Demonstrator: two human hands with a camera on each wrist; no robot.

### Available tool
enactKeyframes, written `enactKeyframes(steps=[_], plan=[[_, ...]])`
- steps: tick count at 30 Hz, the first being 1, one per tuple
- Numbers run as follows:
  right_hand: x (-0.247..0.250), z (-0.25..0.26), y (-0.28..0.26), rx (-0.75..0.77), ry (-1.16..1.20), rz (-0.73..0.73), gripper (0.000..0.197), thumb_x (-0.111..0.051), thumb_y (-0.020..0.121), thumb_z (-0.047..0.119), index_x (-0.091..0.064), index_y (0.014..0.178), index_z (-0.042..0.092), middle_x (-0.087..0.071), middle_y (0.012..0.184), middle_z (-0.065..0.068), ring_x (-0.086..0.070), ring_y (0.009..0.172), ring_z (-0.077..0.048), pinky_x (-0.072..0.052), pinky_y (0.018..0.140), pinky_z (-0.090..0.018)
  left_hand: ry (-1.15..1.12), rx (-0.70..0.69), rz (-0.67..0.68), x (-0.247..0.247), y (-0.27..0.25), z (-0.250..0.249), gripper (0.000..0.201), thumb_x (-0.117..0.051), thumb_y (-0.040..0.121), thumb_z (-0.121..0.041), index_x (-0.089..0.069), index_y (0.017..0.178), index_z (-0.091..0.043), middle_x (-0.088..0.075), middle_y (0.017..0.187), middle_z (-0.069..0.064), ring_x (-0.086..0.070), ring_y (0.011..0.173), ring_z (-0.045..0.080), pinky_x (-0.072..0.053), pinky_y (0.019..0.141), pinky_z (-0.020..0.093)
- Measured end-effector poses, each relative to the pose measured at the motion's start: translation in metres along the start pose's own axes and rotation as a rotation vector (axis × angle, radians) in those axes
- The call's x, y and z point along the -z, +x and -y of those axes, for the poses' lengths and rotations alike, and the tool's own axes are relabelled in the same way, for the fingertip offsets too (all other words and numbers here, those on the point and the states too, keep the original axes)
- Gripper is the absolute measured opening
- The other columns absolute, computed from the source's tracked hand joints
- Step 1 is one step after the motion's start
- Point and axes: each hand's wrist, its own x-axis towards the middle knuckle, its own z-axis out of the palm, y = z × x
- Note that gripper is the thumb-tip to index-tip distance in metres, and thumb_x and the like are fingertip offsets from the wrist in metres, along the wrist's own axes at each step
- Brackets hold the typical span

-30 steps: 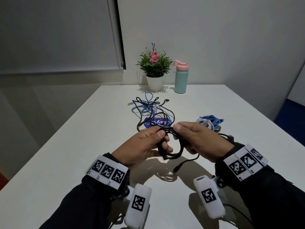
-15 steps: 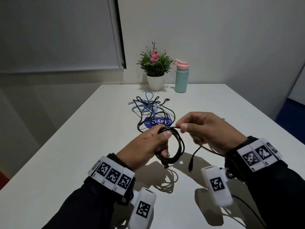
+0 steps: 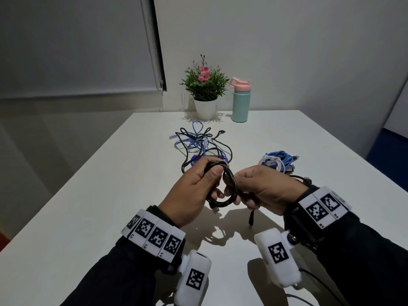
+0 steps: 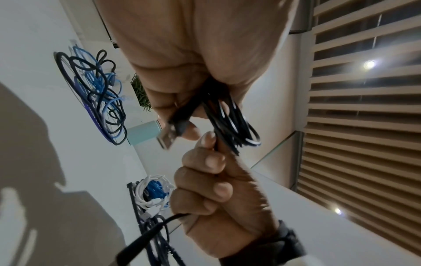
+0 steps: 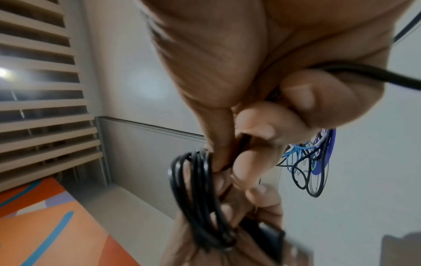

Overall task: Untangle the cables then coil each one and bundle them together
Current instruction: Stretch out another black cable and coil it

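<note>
white tabletop (image 3: 110, 206) under dim light carries the work, with a potted plant (image 3: 204, 89) and a teal bottle (image 3: 241, 100) at its far edge. left hand (image 3: 194, 191) curls thumb and fingers round a nearly finished black cable coil (image 3: 223, 186), held above the near middle of the table. right hand (image 3: 265, 191) pinches that cable's short free tail, its plug end (image 3: 251, 218) dangling below. one step looks done: a blue and white coiled bundle (image 3: 279, 161) lies to the right. still left, by my reading, is the tangle of black and blue cables (image 3: 198, 144) farther out, then bundling everything together.
</note>
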Motion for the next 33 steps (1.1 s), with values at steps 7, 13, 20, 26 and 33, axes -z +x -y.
enactKeyframes(steps=[7, 13, 20, 26, 33], plan=[[0.002, 0.004, 0.003, 0.162, -0.044, -0.103, 0.022, -0.076, 0.077, 0.032, -0.070, 0.075, 0.011, -0.059, 0.062, -0.004, -0.036, 0.053, -0.013, -0.028, 0.051, -0.021, -0.418, 0.129, 0.023, 0.001, 0.003, 0.000, 0.029, -0.052, 0.093, -0.031, -0.057, 0.101, -0.004, -0.057, 0.072, -0.006, -0.047, 0.053, 0.005, -0.045, 0.055, 0.018], [-0.002, 0.002, 0.002, 0.149, -0.104, -0.082, 0.017, -0.069, 0.089, 0.024, -0.074, 0.075, 0.015, -0.063, 0.065, -0.008, -0.039, 0.055, -0.014, -0.029, 0.052, -0.022, -0.339, 0.142, -0.011, 0.004, 0.004, 0.005, 0.028, -0.058, 0.094, -0.033, -0.058, 0.106, -0.008, -0.067, 0.082, -0.003, -0.058, 0.068, 0.010, -0.048, 0.061, 0.022], [-0.007, 0.012, -0.002, 0.242, -0.121, -0.208, 0.003, -0.071, 0.087, 0.011, -0.071, 0.090, 0.013, -0.069, 0.080, -0.001, -0.058, 0.072, -0.012, -0.045, 0.074, -0.027, -0.329, 0.167, -0.092, 0.013, 0.008, 0.010, 0.013, -0.052, 0.103, -0.021, -0.057, 0.101, -0.009, -0.065, 0.084, 0.000, -0.060, 0.069, 0.013, -0.051, 0.067, 0.026], [-0.021, 0.036, -0.018, 0.356, -0.353, -0.179, 0.006, -0.071, 0.088, 0.021, -0.077, 0.089, 0.018, -0.075, 0.080, 0.006, -0.066, 0.075, -0.002, -0.050, 0.069, -0.014, -0.191, 0.200, -0.175, 0.013, 0.011, 0.016, 0.013, -0.047, 0.106, -0.015, -0.054, 0.101, -0.005, -0.068, 0.083, 0.000, -0.065, 0.066, 0.013, -0.055, 0.064, 0.025], [-0.020, 0.027, -0.015, 0.232, -0.794, -0.302, 0.013, -0.074, 0.080, 0.045, -0.078, 0.092, 0.040, -0.063, 0.074, 0.019, -0.058, 0.075, 0.008, -0.039, 0.063, -0.010, -0.587, 0.277, -0.106, 0.009, 0.006, 0.002, 0.016, -0.057, 0.098, -0.016, -0.062, 0.096, -0.001, -0.068, 0.081, 0.009, -0.066, 0.069, 0.017, -0.059, 0.072, 0.032]])
